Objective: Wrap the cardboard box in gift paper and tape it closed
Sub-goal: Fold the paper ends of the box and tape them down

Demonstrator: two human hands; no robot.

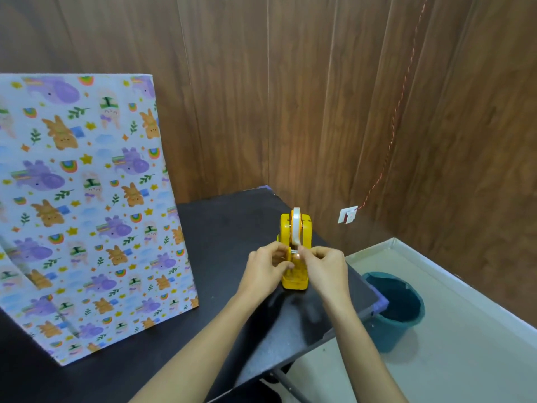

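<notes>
Fingers [279, 255], left hand [266, 271], right hand [327, 267], pinch tape [296, 225] at yellow plastic dispenser [295, 282].

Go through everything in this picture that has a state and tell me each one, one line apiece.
Box: visible faces covered in gift paper, standing on the table.
Tape dispenser: upright on the table, loaded.
Tape: roll mounted in the dispenser, free end seemingly pinched.
Left hand: grips the dispenser's side.
Right hand: pinches the tape near the cutter.
Bucket: upright on the floor, open-topped.
</notes>
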